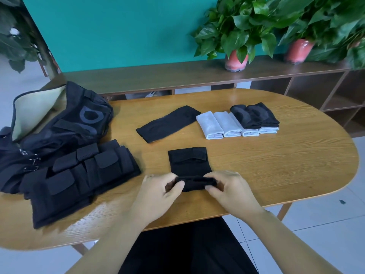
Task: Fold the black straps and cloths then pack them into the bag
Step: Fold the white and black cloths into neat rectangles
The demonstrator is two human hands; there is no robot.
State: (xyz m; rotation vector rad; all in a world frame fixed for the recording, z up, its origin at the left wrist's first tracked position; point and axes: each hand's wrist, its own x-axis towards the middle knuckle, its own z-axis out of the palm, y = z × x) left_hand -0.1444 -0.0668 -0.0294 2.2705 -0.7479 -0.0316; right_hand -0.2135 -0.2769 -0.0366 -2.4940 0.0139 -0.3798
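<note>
Bag (59,123) sits open left of the black cloth (188,165), mouth ready for packing. Strap stack (83,175) sits just left of the cloth. My left hand (160,192) and right hand (230,189) pinch the cloth's near edge to roll it up.

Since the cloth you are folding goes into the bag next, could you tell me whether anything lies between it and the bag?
Yes: the pile of folded black straps lies on the table between the black cloth and the open bag at the far left.
</note>
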